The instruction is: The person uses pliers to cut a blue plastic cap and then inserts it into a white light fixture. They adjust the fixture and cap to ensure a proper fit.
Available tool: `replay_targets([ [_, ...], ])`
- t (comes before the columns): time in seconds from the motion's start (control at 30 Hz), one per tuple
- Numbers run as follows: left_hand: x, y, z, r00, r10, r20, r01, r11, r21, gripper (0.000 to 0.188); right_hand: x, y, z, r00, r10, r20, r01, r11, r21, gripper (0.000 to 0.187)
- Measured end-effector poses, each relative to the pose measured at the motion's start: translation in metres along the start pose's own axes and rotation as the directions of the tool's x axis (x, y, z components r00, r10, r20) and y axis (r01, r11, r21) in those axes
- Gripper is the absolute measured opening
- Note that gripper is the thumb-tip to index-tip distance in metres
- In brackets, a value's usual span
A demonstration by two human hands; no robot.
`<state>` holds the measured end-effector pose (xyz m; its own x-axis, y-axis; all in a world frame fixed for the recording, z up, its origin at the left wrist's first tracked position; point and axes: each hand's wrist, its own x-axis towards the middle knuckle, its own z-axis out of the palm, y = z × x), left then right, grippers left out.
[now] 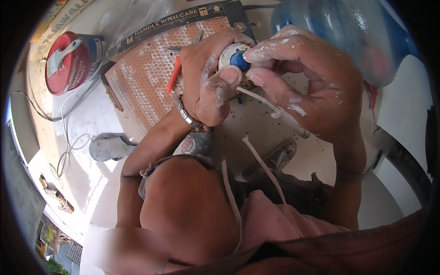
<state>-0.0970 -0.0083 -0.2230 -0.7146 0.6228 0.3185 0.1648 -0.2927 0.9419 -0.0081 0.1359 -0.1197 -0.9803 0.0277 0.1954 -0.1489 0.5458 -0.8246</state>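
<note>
My left hand [211, 75], wearing a metal-banded watch [187, 114], is closed around a small round whitish piece [226, 56]. A blue knob-like part [239, 60] sits in the middle of that piece; its exact kind I cannot make out. At its right side, my right hand [316, 78] pinches the blue part between thumb and index finger. White smears mark both hands. A whitish cord with a knot [261, 101] runs beneath the fingers of my right hand.
A tile with a honeycomb-patterned back [151, 73] lies on dark-edged cardboard [183, 20], an orange-handled hand tool [173, 75] on top. At left stands a red-lidded paint bucket [55, 80] with a brush [62, 56] on it. A large bluish clear water bottle [339, 32] lies at upper right.
</note>
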Motion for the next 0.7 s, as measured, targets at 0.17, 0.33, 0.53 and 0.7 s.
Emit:
replay_targets([
  [0.17, 0.022, -0.022, 0.005, 0.897, 0.387, 0.214, -0.402, 0.915, 0.027, 0.051, -0.002, 0.005, -0.028, 0.996, 0.084, 0.031, -0.080, 0.989, -0.121, 0.022],
  [0.33, 0.024, -0.048, 0.006, 0.896, 0.333, 0.294, -0.381, 0.917, 0.121, 0.052, 0.009, 0.034, -0.057, 0.980, 0.089, 0.176, -0.089, 0.996, -0.011, 0.031],
  [0.53, 0.004, -0.067, 0.006, 0.980, 0.169, 0.109, -0.172, 0.985, 0.017, 0.030, 0.016, 0.041, -0.075, 0.947, 0.046, 0.319, 0.000, 0.990, -0.142, 0.025],
  [0.7, 0.001, -0.073, 0.005, 0.977, 0.154, 0.146, -0.147, 0.987, -0.060, 0.027, 0.028, 0.025, -0.076, 0.896, 0.009, 0.445, 0.115, 0.961, -0.251, 0.022],
])
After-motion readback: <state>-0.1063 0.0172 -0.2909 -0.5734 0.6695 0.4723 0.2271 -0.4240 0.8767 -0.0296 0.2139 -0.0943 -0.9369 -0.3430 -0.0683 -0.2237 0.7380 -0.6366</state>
